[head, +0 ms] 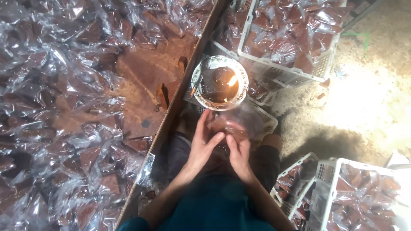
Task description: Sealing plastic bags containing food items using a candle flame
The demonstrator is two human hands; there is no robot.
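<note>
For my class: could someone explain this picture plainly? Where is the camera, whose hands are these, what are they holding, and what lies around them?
The one picture comes from a camera worn on a person's head, looking down at their own bare hands; there is no machine. The left hand and right hand together hold a clear plastic bag with something brown inside. Just beyond it stands a round bowl with a small flame burning in it. To the left, a wooden-edged table is heaped with many filled clear bags of reddish-brown powder. White plastic crates holding similar bags stand on the sandy floor, at upper right and lower right.
</note>
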